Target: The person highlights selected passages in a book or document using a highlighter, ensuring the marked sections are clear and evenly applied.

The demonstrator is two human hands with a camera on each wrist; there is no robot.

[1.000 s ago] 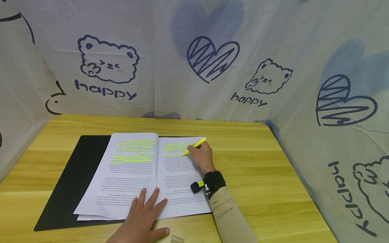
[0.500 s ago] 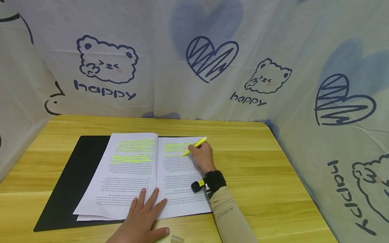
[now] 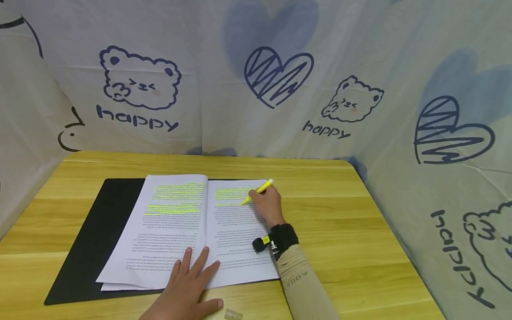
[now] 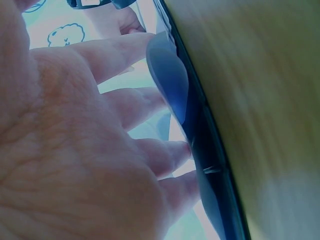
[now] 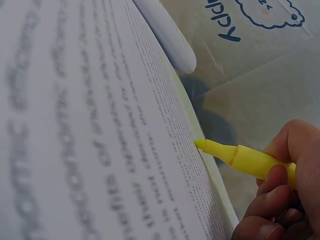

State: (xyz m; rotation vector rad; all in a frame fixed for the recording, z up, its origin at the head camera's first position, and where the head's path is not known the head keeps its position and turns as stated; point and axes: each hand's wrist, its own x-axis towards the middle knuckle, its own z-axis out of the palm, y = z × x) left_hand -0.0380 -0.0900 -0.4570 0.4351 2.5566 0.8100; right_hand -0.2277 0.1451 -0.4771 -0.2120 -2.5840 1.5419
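An open stack of printed pages [image 3: 168,249] lies on a black folder [image 3: 86,235], with yellow highlighted lines near the top of both pages. My right hand [image 3: 269,205] pinches an uncapped yellow highlighter [image 3: 262,186] over the right page. In the right wrist view the highlighter [image 5: 250,159] has its tip touching the printed text. My left hand [image 3: 186,282] rests with spread fingers on the lower edge of the pages near the fold. The left wrist view shows the left hand [image 4: 100,130] with its fingertips over the sheet edges.
A clear cap [image 3: 233,314] lies on the wooden table [image 3: 340,231] near the left thumb. A light cloth curtain [image 3: 224,133] with bear and heart drawings hangs behind and at both sides. A black wrist camera [image 3: 262,243] sits on the right wrist, over the page.
My right hand has slid slightly rightward with the highlighter, and the yellow line under its tip is a little longer. The left hand stays in place.
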